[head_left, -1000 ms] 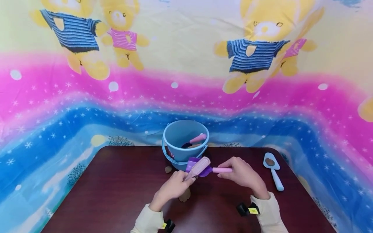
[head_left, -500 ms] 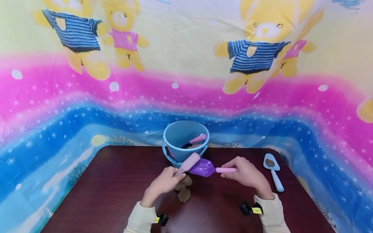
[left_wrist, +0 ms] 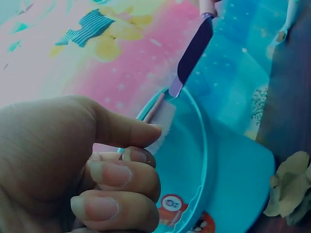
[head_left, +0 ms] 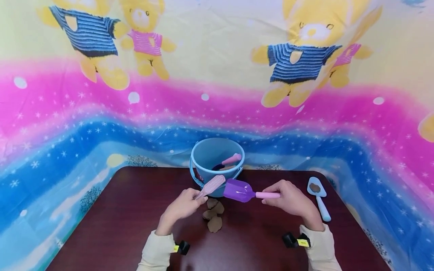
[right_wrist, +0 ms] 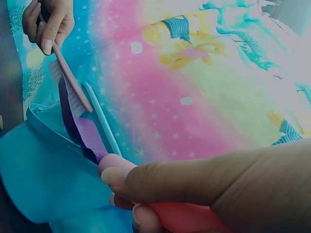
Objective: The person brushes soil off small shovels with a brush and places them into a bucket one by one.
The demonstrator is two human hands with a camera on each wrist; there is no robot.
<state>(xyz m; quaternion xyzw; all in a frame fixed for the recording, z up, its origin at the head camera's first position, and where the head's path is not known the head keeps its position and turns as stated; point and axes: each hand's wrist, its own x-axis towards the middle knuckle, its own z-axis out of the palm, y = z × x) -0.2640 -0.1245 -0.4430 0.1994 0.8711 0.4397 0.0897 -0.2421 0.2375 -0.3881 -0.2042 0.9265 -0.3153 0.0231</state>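
My left hand [head_left: 183, 206] grips the handle of a pink brush [head_left: 214, 183], whose white bristles [left_wrist: 165, 121] show in the left wrist view. Held in my right hand [head_left: 291, 198] by its pink handle is a purple toy shovel [head_left: 239, 190], its blade pointing left. Brush head and shovel tip are close together in front of a light blue bucket [head_left: 205, 152], overlapping it in the head view. Several flat brown pieces [head_left: 214, 223] lie on the table below, between the two hands. The shovel's blade looks bare in the head view.
Inside the bucket leans a pink-handled tool [head_left: 232, 159]. To the right, a light blue trowel [head_left: 323, 210] lies on the dark red table [head_left: 135, 210] with a brown lump [head_left: 314, 187] on its blade. A printed cloth [head_left: 210, 113] surrounds the table's back and sides.
My left hand has drawn the brush left and off the shovel blade, uncovering the brown pieces. My right hand has shifted slightly right with the shovel.
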